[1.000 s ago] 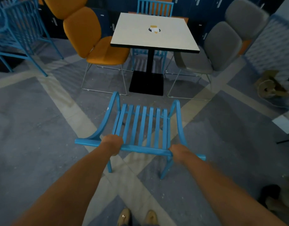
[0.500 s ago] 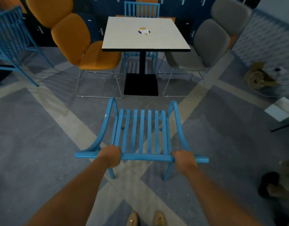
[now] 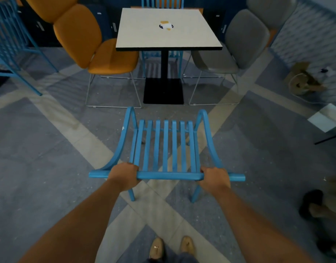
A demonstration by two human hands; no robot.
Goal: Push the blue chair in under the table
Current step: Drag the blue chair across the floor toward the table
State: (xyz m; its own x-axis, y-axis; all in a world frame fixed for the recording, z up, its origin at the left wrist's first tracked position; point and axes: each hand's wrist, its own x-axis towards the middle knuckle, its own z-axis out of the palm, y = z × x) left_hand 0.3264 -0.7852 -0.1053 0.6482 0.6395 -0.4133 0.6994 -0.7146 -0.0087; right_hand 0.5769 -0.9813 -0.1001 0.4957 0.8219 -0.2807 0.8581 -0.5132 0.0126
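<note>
The blue chair (image 3: pixel 165 145), slatted with curved armrests, stands on the floor just in front of me, its front facing the table. My left hand (image 3: pixel 123 176) grips the left part of its top rail. My right hand (image 3: pixel 215 179) grips the right part of the same rail. The square pale-topped table (image 3: pixel 144 38) stands ahead on a black post and a black base plate (image 3: pixel 163 91). The chair's front edge lies a short way from the base plate, outside the tabletop's near edge.
An orange chair (image 3: pixel 99 46) sits at the table's left and a grey chair (image 3: pixel 237 48) at its right. Another blue chair (image 3: pixel 161 1) stands behind the table. Blue frames (image 3: pixel 10 40) fill the far left. Someone's dark shoe (image 3: pixel 311 204) is at lower right. My shoes (image 3: pixel 171 247) are below.
The chair and I have moved closer to the table, which now sits straight ahead and larger. Both hands have kept their grip on the top rail.
</note>
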